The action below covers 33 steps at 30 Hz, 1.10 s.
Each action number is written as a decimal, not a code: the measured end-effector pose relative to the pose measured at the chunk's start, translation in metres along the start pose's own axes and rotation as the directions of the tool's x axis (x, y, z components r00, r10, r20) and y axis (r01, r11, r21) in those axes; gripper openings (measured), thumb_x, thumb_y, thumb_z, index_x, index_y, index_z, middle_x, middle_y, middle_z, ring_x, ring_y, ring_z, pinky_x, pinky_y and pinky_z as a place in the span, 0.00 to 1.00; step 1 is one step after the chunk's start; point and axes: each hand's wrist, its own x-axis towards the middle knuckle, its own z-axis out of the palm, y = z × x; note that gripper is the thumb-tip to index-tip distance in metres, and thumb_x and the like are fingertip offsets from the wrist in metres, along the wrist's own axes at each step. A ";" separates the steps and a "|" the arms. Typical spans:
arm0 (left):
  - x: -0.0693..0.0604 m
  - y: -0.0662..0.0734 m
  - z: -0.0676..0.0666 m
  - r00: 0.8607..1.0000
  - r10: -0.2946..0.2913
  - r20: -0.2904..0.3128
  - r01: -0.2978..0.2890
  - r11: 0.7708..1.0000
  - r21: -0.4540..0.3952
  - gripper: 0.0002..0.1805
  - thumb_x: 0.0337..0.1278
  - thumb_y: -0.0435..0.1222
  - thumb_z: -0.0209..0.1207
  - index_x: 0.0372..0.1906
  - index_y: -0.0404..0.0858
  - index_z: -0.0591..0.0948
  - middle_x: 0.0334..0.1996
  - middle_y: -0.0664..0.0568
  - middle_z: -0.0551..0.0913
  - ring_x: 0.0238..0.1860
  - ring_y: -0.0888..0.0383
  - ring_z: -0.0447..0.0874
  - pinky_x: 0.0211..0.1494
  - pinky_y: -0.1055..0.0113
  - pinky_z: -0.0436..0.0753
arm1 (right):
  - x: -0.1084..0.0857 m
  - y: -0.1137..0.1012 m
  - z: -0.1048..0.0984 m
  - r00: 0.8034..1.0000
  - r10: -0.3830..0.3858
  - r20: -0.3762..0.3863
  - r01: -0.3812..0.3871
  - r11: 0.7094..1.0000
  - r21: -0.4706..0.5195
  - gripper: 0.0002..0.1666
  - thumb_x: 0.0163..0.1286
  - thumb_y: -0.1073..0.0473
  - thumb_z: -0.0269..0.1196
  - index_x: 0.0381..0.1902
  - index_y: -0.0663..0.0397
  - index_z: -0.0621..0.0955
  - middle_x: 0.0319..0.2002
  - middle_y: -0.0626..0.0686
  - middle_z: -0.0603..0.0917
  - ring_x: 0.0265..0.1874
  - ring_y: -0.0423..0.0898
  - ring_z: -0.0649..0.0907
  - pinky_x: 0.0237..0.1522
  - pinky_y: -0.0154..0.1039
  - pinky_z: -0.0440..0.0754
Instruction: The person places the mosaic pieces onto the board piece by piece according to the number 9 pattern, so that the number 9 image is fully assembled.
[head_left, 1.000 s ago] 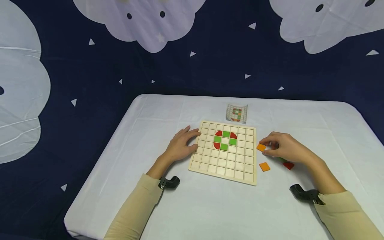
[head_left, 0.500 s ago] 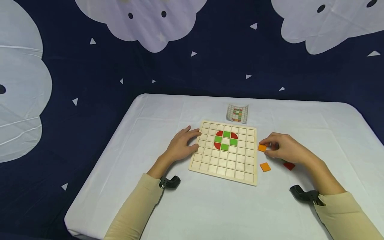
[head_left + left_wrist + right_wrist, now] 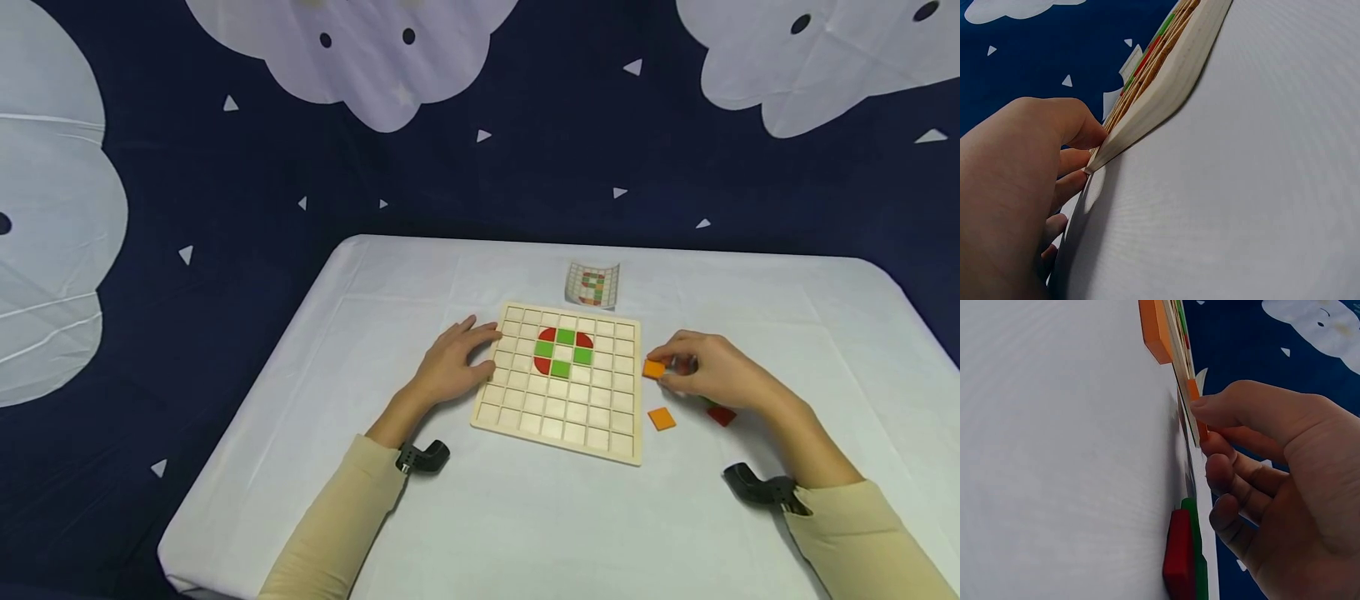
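Ideally, the right hand, grip pinching an orange tile beside the board at three o'clock, holds it level; the left hand, grip spread, steadies the nine-o'clock edge.

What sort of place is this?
Probably a staged indoor tabletop recording setup: a white-covered table, a dark navy cloud-and-triangle-patterned backdrop behind it, and black wrist-worn devices on both arms.
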 end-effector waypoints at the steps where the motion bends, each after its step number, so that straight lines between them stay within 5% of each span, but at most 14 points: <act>1: 0.000 0.000 0.000 1.000 0.000 -0.001 0.000 1.000 0.001 0.27 0.56 0.47 0.56 0.63 0.51 0.76 0.67 0.63 0.68 0.73 0.57 0.49 0.74 0.61 0.48 | 0.000 0.000 0.000 1.000 -0.001 0.000 0.001 1.000 0.004 0.19 0.58 0.57 0.70 0.49 0.50 0.85 0.38 0.45 0.81 0.30 0.45 0.75 0.28 0.35 0.75; 33: -0.001 0.001 -0.001 1.000 0.010 -0.009 -0.011 1.000 -0.026 0.27 0.57 0.47 0.56 0.63 0.50 0.76 0.67 0.63 0.68 0.73 0.56 0.50 0.74 0.57 0.49 | 0.001 -0.005 0.000 0.999 -0.025 -0.020 0.025 1.000 0.012 0.18 0.58 0.59 0.70 0.48 0.49 0.85 0.37 0.44 0.81 0.29 0.44 0.75 0.27 0.35 0.75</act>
